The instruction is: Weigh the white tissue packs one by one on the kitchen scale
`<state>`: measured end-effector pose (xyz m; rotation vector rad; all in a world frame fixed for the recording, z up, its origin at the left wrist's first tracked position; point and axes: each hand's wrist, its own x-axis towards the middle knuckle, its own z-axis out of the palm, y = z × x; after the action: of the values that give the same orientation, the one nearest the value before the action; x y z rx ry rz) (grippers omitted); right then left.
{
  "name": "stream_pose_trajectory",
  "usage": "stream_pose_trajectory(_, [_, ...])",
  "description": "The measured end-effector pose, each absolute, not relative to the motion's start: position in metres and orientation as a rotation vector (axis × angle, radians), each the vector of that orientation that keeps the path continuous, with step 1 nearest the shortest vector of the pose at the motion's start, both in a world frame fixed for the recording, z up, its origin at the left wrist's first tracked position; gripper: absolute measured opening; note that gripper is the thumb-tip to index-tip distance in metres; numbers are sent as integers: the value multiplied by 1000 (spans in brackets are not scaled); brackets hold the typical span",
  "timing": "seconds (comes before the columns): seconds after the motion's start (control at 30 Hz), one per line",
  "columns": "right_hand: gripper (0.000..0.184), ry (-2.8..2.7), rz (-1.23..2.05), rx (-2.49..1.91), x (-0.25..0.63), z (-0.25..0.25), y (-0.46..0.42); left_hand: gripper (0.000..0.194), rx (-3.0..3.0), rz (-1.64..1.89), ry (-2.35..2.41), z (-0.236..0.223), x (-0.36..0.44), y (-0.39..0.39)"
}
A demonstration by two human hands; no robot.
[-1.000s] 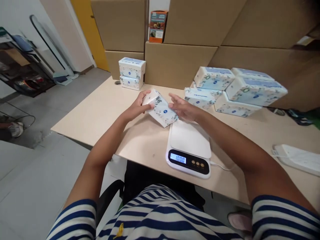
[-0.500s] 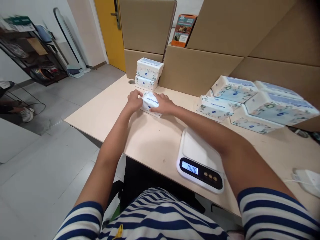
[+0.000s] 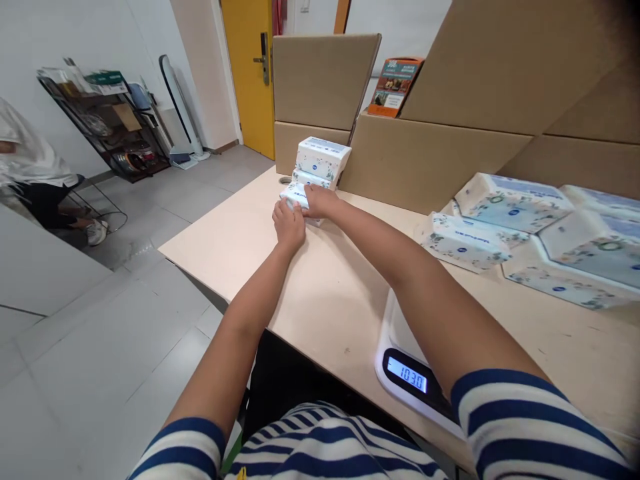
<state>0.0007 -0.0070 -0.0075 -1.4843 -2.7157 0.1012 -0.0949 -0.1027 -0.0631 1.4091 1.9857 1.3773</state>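
Both hands are closed on a white tissue pack [image 3: 294, 193] with blue lettering, at the far left part of the table. My left hand [image 3: 289, 225] grips its near left side, fingertips on the edge. My right hand [image 3: 320, 201] wraps its right end, thumb in front, and hides much of it. Directly behind stand two stacked tissue packs, the upper pack [image 3: 323, 159] showing a flowered side and the lower pack [image 3: 313, 178] partly covered. A white kitchen scale [image 3: 385, 360] lies under my right forearm, its lit display seeming to read 103.0.
Several more tissue packs [image 3: 465, 243] are piled at the right of the table [image 3: 225, 240]. Tall cardboard boxes [image 3: 430, 160] line the back edge, with an orange printed box [image 3: 395, 87] on top. A seated person [image 3: 40, 160] is at the far left, near a shelf [image 3: 110, 127].
My hands have pushed the tissue pack back, close against the stacked pair. The scale's digits went from about 100.0 to 103.0. The view has shifted, bringing the seated person further into sight.
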Motion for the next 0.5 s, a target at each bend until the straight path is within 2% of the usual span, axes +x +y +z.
stream_pose_trajectory(0.13, [90, -2663, 50, -1528, -12, -10, 6, 58, 1503, 1270, 1925, -66, -98, -101])
stream_pose_trajectory(0.27, [63, -2586, -14, -1498, -19, -15, 6, 56, 1552, 1215, 1904, -69, -103, -101])
stream_pose_trajectory(0.33, [56, -2559, -40, -1452, -19, -15, -1, 56, 1558, 1195, 1920, -68, -105, -101])
stream_pose_trajectory(0.5, [68, -2538, -49, -1496, 6, 1, -30, 51, 1566, 1123, 1937, -54, -109, -104])
